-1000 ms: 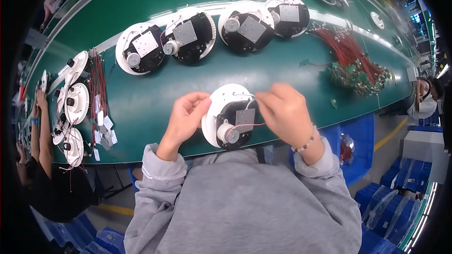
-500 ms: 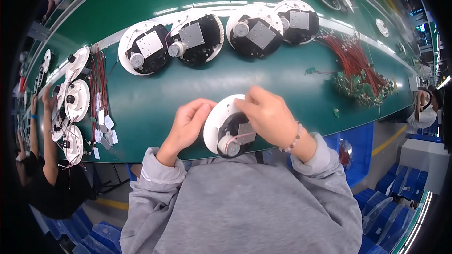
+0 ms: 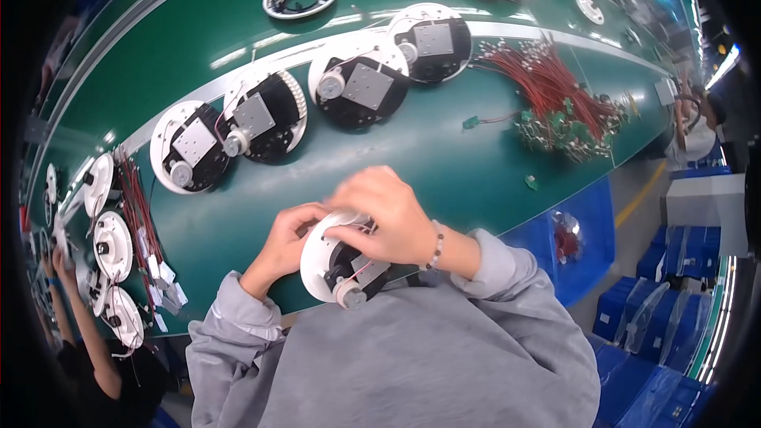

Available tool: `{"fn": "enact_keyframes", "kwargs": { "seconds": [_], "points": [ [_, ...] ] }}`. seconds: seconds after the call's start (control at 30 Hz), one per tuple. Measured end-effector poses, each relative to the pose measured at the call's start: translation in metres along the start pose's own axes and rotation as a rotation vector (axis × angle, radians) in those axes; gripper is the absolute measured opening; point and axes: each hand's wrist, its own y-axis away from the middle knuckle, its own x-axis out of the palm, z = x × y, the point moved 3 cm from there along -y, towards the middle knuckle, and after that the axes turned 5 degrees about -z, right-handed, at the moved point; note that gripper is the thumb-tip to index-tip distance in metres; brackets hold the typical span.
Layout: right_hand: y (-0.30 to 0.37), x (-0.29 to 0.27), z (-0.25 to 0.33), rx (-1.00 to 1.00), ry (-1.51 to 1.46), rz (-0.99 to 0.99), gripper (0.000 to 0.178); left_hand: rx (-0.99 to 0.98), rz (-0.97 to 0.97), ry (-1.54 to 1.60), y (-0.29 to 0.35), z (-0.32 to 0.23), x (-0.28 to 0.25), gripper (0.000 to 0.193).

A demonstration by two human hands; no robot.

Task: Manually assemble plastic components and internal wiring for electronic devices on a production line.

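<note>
Against my body, at the table's near edge, a round unit [image 3: 315, 269] tilts up, with a white rim, a black base, a small silver motor and a grey metal plate. My left hand [image 3: 287, 242] is closed on the rim's left side. Over the unit's upper part my right hand [image 3: 386, 218] is curled, its thumb on the black and white face. Its fingers are bent and partly blurred, so whatever they pinch is hidden. A pink wire [image 3: 358, 273] runs across the unit near the motor.
Several similar units [image 3: 366, 83] stand in a row beyond my hands. Red wires with green boards [image 3: 567, 127] are heaped at the right, above a blue bin [image 3: 590, 230]. At the left lie more wires [image 3: 141, 222] and white discs [image 3: 112, 247], near another person's arm [image 3: 89, 333].
The view has swung, so the table's things sit differently in it. My right hand has shifted across the unit's top, its thumb now reaching over the face. The left hand stays at the rim.
</note>
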Motion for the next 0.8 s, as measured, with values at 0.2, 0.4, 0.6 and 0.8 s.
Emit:
{"fn": "enact_keyframes", "kwargs": {
  "seconds": [0.2, 0.4, 0.6, 0.8],
  "points": [
    [0.029, 0.02, -0.02, 0.607, -0.562, -0.029, 0.076, -0.177, -0.243, -0.016, 0.003, 0.007, -0.005, 0.012],
    [0.036, 0.014, -0.033, 0.566, -0.773, -0.145, 0.058, -0.078, -0.505, -0.151, 0.007, -0.012, -0.061, 0.016],
    [0.018, 0.015, -0.027, 0.539, -0.517, 0.115, 0.022, -0.118, -0.641, -0.18, 0.042, -0.013, -0.062, 0.015],
    [0.009, -0.002, -0.021, 0.549, -0.374, 0.122, 0.012, 0.236, -0.917, -0.69, 0.075, -0.043, -0.075, 0.013]
  ]
}}
